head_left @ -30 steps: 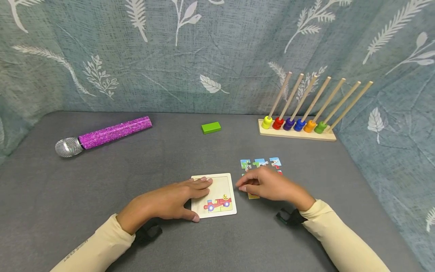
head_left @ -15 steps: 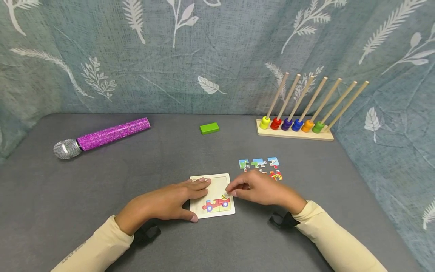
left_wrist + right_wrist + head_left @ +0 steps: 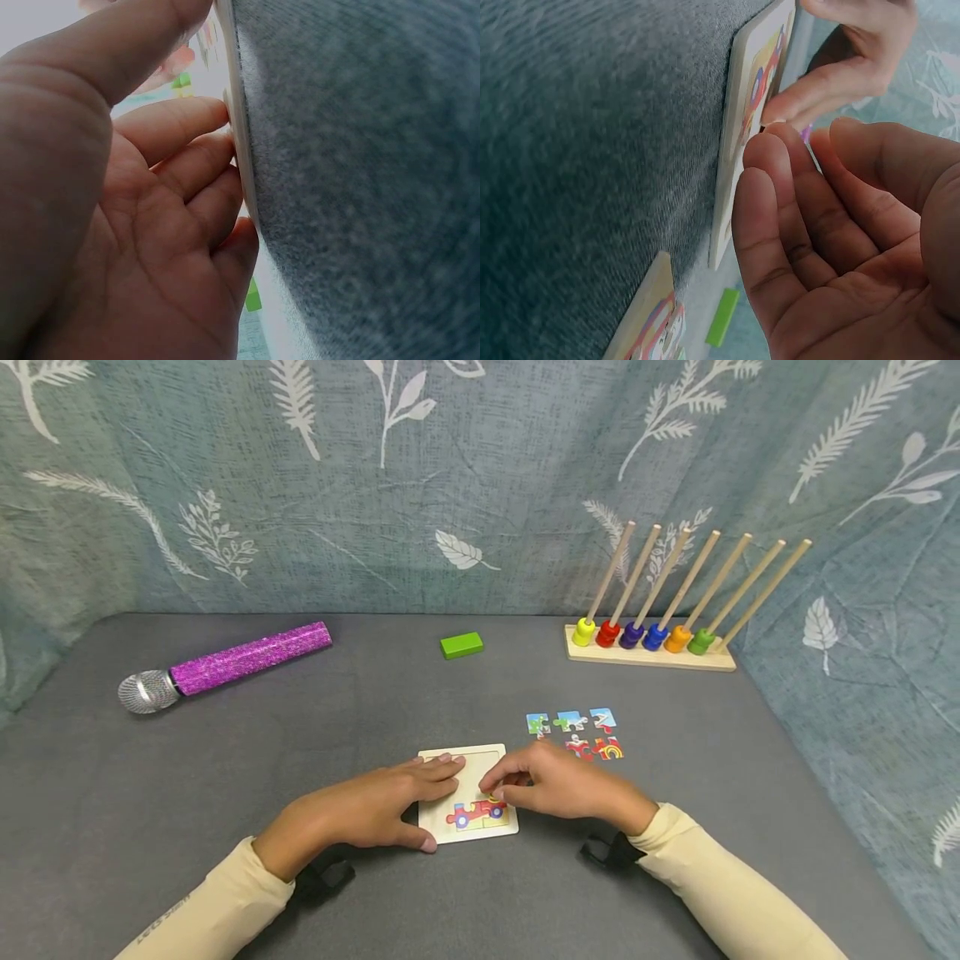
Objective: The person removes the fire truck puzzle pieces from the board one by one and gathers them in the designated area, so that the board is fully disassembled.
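A square wooden puzzle tray (image 3: 468,837) lies on the dark table, with joined pieces showing a red car (image 3: 468,814) along its bottom. My left hand (image 3: 382,802) rests on the tray's left side, its fingers spread over the surface and its thumb at the front edge. The right hand (image 3: 558,781) is over the tray's right side, fingers bent and tips close together near the car piece's yellow top. Whether those tips hold a piece is hidden. Several loose puzzle pieces (image 3: 577,747) lie behind the right hand, some partly covered.
A purple glittery microphone (image 3: 251,658) lies at the back left. Behind the tray is a green block (image 3: 462,645). A wooden peg stand (image 3: 652,656) with coloured beads stands at the back right, before a leaf-patterned cloth (image 3: 337,527).
My right hand has moved left from beside the loose pieces to over the tray's right side, uncovering red pieces behind it. The left hand stays on the tray.
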`<act>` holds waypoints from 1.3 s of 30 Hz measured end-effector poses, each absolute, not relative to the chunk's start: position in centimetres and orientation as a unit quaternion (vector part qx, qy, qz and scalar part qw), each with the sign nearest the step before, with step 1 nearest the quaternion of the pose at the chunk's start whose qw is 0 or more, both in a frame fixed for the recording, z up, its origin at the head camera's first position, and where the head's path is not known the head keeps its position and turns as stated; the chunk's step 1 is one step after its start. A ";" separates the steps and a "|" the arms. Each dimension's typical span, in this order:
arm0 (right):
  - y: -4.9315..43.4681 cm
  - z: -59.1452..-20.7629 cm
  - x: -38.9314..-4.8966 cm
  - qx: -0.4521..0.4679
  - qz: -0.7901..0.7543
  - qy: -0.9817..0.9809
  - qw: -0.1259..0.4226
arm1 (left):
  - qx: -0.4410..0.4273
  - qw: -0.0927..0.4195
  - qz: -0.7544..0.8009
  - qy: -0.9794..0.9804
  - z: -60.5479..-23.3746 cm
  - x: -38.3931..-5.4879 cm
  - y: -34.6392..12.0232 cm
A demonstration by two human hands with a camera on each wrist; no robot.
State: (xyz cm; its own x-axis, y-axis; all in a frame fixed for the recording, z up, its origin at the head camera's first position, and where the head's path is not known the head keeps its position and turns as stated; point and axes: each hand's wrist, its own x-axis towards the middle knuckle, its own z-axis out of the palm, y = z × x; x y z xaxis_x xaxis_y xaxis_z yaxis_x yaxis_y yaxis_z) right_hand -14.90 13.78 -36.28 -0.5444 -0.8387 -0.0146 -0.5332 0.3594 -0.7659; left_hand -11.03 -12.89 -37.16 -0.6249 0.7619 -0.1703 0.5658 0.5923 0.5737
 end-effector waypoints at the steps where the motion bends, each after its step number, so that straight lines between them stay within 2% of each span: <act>1: 13.7 -36.3 -14.9 -0.431 -0.367 0.798 0.209 | 0.382 0.203 0.240 0.869 -37.2 -11.0 -12.9; 17: 13.1 -36.6 -14.6 -0.433 -0.340 0.810 0.201 | 0.387 0.198 0.248 0.866 -37.3 -11.1 -12.9; 26: 12.9 -36.7 -14.7 -0.434 -0.356 0.795 0.232 | 0.387 0.195 0.251 0.866 -37.2 -11.1 -12.9; 39: 12.9 -36.8 -14.6 -0.435 -0.372 0.784 0.241 | 0.388 0.196 0.249 0.866 -37.2 -11.1 -12.9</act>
